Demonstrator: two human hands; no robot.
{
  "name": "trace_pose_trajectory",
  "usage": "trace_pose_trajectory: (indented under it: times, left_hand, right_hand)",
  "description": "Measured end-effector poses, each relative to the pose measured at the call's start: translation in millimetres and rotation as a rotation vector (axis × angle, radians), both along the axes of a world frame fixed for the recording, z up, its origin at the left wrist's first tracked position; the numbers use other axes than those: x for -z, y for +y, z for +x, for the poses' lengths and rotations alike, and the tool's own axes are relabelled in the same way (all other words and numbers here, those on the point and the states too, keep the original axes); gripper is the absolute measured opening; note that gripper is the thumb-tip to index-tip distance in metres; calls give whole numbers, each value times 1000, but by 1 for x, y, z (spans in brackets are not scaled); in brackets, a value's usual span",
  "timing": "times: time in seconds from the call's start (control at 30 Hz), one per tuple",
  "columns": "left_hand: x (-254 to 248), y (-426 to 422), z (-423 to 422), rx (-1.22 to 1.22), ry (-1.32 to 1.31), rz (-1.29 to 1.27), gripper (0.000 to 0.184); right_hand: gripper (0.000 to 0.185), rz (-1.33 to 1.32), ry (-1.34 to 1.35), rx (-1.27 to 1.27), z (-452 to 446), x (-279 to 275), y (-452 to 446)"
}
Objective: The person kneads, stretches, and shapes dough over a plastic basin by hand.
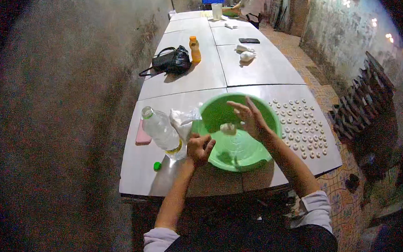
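A large green basin stands at the near part of the table. A pale lump shows over the basin between my hands, apart from both. My right hand is raised over the basin with its fingers spread. At the basin's left rim is my left hand, its fingers curled in; whatever they hold, if anything, cannot be made out. Small pale rings lie in rows right of the basin. A clear plastic bottle and a bag of white stuff are beside my left hand.
A green cap and a pink object lie at the left of the table. Farther back are a black bag, an orange bottle, white bundles and a dark phone. A person stands at the far end.
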State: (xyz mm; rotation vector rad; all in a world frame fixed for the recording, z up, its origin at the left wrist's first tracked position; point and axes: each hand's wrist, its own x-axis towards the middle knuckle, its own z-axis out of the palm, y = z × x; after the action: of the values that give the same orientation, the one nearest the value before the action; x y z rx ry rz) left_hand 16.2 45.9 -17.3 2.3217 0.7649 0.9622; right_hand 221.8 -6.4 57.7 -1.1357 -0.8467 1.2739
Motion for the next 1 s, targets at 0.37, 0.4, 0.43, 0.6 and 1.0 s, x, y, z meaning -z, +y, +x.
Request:
trace_pose_trajectory:
  times: [0.37, 0.4, 0.43, 0.6, 1.0]
  left_hand:
    - [-4, 1, 0, 24, 28, 18, 34]
    - [-4, 2, 1, 25, 29, 19, 34]
    - [-2, 0, 1, 17, 21, 0, 34]
    - [-6, 1, 5, 0, -114, 155, 33]
    - [-5, 4, 3, 20, -23, 191, 37]
  right_hand:
    - [24, 196, -1441, -586, 22, 142, 71]
    - [24, 197, -1441, -585, 32, 137, 74]
    - [27, 72, -1358, -736, 39, 131, 74]
    - [31, 96, -1018, -817, 88, 146, 134]
    - [31, 141, -709, -489, 46, 259, 105]
